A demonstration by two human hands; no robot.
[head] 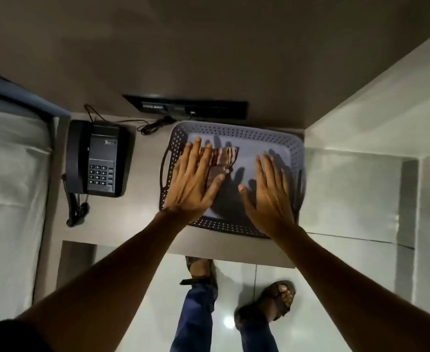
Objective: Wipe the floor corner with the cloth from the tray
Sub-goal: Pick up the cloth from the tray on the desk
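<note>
cloth [222, 158]: folded, red-brown striped, in grey tray [236, 129] | left hand [196, 179]: flat over it | right hand [269, 194]: spread, empty

The only lettering sits on the black desk telephone [98, 158], which stands on the desk [148, 158] near its left edge: a small pale logo and brand word on the upper part of its face, too blurred to read. Its keypad shows rows of pale buttons whose digits cannot be made out. Nothing else carries readable text.
</note>
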